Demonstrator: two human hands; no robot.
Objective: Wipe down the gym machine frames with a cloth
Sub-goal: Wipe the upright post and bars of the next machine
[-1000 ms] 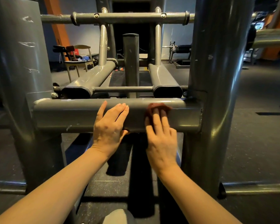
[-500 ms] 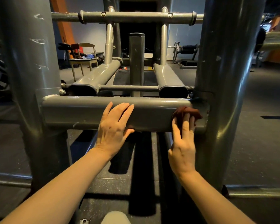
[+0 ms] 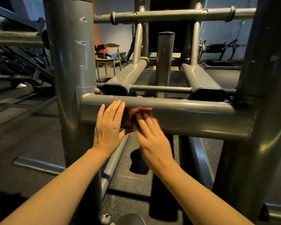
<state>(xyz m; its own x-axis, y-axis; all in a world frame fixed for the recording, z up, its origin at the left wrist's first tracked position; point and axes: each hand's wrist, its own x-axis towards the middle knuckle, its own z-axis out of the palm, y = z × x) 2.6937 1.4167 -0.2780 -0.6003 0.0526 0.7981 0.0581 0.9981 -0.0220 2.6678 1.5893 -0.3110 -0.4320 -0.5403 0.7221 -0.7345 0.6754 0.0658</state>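
The right hand (image 3: 150, 138) pressed a dark red cloth (image 3: 137, 115) against the front of the grey crossbar (image 3: 193, 117). Its fingers (image 3: 145, 120) lay mostly straight on top of the cloth, not curled round it, though they looked blurry, so the hand was likely moving fast. Only a bit of the cloth showed past the fingertips. The left hand (image 3: 108, 127) lay flat on the same bar, just beside the cloth, with its fingers straight and close together. It held nothing and seemed only to steady the person.

Half a second before, the cloth was way over at the right end of the crossbar, by the right post (image 3: 258, 111). Now it was back near the left end, right next to the left hand. So the cloth had swept across most of the bar. That likely meant the front of this bar was nearly wiped, apart from the short bit under and left of the left hand.

The left post (image 3: 70, 62) had pale scratch marks on it. Behind the crossbar stood a short upright tube (image 3: 165, 62), two sloping tubes, and a top rail (image 3: 177, 13). Those frame parts probably still needed wiping. Far back stood a wooden chair (image 3: 111, 59).
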